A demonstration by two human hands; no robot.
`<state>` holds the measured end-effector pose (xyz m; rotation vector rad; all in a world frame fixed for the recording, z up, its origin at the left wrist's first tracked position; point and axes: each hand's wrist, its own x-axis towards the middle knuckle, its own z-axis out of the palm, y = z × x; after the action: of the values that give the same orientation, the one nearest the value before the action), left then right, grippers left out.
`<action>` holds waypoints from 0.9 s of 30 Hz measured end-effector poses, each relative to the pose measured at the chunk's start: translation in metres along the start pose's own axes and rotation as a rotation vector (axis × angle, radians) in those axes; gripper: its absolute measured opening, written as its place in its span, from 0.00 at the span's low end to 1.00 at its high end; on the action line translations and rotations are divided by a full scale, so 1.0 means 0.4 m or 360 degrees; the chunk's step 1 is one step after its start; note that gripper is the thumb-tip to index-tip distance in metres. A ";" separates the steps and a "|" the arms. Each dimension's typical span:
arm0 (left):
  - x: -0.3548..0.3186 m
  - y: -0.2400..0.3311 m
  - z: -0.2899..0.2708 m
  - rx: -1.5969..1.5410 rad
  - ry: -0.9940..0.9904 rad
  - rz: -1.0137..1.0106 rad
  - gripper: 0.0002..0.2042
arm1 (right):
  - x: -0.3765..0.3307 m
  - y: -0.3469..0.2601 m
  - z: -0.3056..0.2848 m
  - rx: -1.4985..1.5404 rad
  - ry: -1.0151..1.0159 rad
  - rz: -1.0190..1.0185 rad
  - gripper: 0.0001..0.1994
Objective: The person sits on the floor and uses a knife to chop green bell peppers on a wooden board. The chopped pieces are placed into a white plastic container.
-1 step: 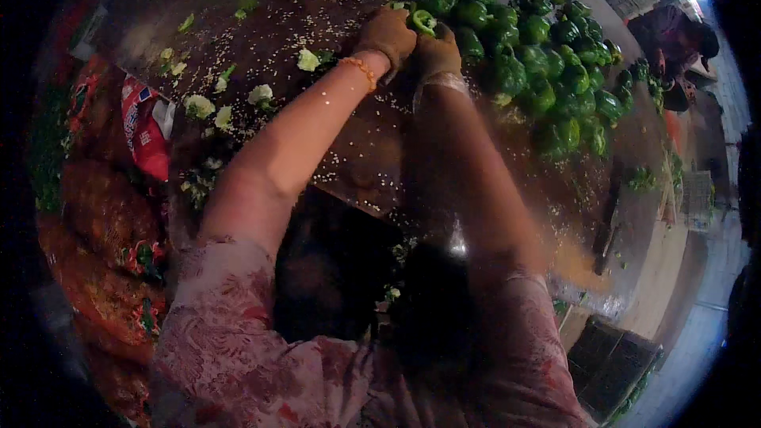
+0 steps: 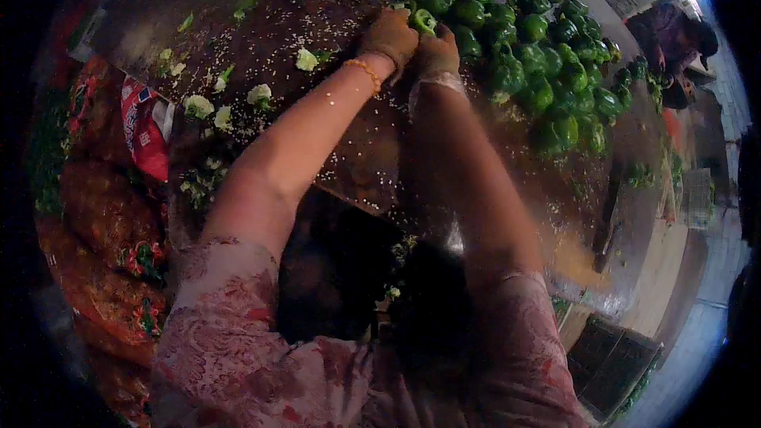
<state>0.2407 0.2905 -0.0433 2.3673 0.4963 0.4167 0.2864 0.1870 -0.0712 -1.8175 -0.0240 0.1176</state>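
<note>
Both my hands wear brownish gloves and meet at the far middle of the table. Between them is a green bell pepper [image 2: 425, 21], its opened, pale-rimmed end facing up. My left hand [image 2: 391, 36] is closed at the pepper's left side, with a bit of green showing above its fingers. My right hand [image 2: 437, 53] grips the pepper from the right. The gloves hide most of the fingers' hold. Just beyond my right hand starts a big pile of whole green peppers [image 2: 539, 63].
Pale seeds and cut pepper cores [image 2: 259, 95] lie scattered over the dark tabletop [image 2: 357, 150]. A red packet [image 2: 144, 131] hangs at the left edge, beside orange mesh sacks [image 2: 103, 214]. Another person [image 2: 678, 43] is at the far right. A dark crate [image 2: 606, 364] stands at the lower right.
</note>
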 end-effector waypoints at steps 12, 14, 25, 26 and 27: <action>-0.579 0.452 0.094 0.0725 0.0156 0.0698 0.17 | -0.562 -0.091 -0.561 0.0711 0.0230 -0.0212 0.18; -0.718 0.495 0.152 0.0992 0.0656 0.1621 0.18 | -0.696 -0.072 -0.720 0.0837 0.0269 -0.0111 0.19; -0.821 0.752 0.162 -0.0031 -0.1283 0.1722 0.12 | -1.197 0.181 -1.401 -0.1923 0.0433 0.0825 0.24; -0.745 0.726 0.138 0.0074 -0.0925 0.1612 0.12 | -1.180 0.159 -1.420 -0.2060 0.0351 0.0809 0.24; -0.643 0.678 0.158 0.0329 -0.0590 0.1594 0.11 | -1.138 0.116 -1.400 -0.2129 0.0359 0.0763 0.24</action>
<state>0.1062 -0.0512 0.0518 2.6597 -0.8975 0.3390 -0.1162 -0.4012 0.0507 -3.1302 0.6329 0.2735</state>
